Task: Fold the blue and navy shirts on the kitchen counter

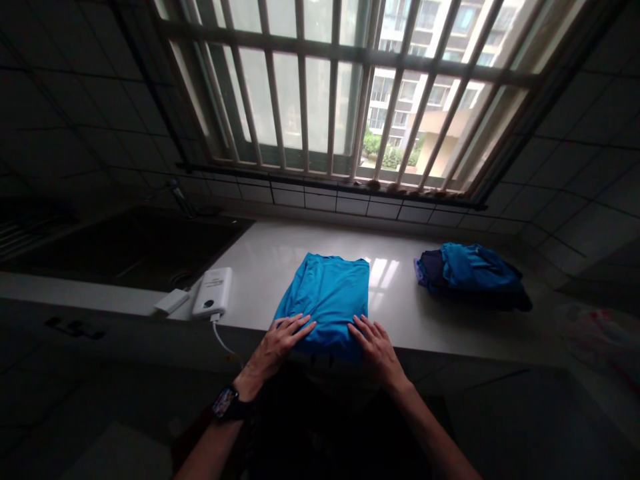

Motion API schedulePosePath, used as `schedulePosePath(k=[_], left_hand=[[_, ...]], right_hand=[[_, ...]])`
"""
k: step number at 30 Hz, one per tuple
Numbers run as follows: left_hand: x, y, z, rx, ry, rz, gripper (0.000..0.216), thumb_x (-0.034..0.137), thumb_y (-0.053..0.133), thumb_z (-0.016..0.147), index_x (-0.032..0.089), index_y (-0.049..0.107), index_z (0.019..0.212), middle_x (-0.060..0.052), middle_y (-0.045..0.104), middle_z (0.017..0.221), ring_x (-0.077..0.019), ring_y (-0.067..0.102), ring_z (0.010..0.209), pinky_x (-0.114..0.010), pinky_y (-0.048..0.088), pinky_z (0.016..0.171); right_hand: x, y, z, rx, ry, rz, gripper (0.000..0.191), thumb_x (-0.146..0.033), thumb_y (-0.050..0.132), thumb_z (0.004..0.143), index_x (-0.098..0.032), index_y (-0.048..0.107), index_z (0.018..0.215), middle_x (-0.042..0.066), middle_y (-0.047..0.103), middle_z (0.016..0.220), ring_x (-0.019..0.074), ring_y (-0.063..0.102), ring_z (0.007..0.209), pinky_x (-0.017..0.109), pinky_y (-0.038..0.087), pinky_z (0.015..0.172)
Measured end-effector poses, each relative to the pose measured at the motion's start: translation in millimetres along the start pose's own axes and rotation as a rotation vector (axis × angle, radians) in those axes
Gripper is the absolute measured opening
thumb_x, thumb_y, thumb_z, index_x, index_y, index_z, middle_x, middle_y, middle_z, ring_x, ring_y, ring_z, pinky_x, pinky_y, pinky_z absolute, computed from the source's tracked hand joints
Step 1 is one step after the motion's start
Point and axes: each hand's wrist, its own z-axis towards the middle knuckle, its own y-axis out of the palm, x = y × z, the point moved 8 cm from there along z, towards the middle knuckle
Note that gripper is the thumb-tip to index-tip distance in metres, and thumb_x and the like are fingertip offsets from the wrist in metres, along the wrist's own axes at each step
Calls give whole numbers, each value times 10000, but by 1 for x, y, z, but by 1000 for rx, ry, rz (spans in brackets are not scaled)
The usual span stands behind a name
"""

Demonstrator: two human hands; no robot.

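Left hand (pixel 276 345), right hand (pixel 377 350) flat, fingers spread, pressing folded blue shirt (pixel 327 293), not gripping. Shirt at tabletop (pixel 260 267) edge: careless pull could drop it.

The blue shirt (pixel 327 300) fades into shadow at its near end; the smartwatch (pixel 225 403) screen is unreadably small.
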Motion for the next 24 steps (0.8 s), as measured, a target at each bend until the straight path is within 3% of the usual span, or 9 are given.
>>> schedulePosePath(k=[3,6,10,13,15,18,21,24], left_hand=[[6,-19,-5,-41,43,-71,480,17,501,889,258,665,1271,-74,736,1182,-213,677,1086,-349,516,926],[7,-49,-8,-15,45,-158,380,27,550,855,236,694,1138,-49,750,1013,-202,692,925,-333,535,855],[-10,-94,21,187,-87,-219,403,61,559,853,235,669,1200,-45,760,1093,-211,698,1011,-346,541,911],[-24,-108,59,368,-250,-99,422,159,545,922,206,603,1337,-112,700,1274,-260,647,1177,-419,512,1012],[-26,-93,83,364,-297,-17,495,210,558,932,187,539,1426,-154,604,1425,-292,563,1314,-447,469,1084],[-25,-38,104,141,-291,-9,492,277,567,933,212,568,1421,-129,572,1483,-305,511,1383,-447,446,1122],[-26,5,99,40,-324,-33,467,308,476,974,215,583,1419,-113,550,1519,-308,462,1436,-486,389,1171],[-23,15,84,93,-386,-32,483,323,449,982,197,570,1432,-125,506,1556,-318,408,1473,-510,330,1204]], right_hand=[[-14,-13,-2,83,-48,76,543,66,529,801,-222,690,1232,115,714,1272,260,652,1180,433,492,1015],[-18,-36,-1,91,-71,209,417,32,547,790,-227,720,1067,63,764,1016,219,702,919,357,540,856],[7,-79,29,201,58,347,270,-116,571,844,-214,706,1056,35,741,844,208,694,747,326,563,736],[30,-107,55,455,225,276,297,-246,517,936,-169,659,1186,96,736,931,249,699,814,398,581,783],[29,-104,64,544,236,187,402,-252,466,964,-142,581,1334,176,696,1191,290,672,1076,462,553,932],[16,-53,71,332,186,75,448,-274,480,973,-171,556,1402,185,604,1406,316,560,1312,494,502,1041],[11,-2,62,147,223,-35,439,-325,500,986,-210,588,1400,160,550,1494,351,482,1398,547,452,1089],[9,11,52,163,239,-66,461,-330,464,1008,-203,561,1441,157,502,1541,355,425,1442,578,399,1132]])
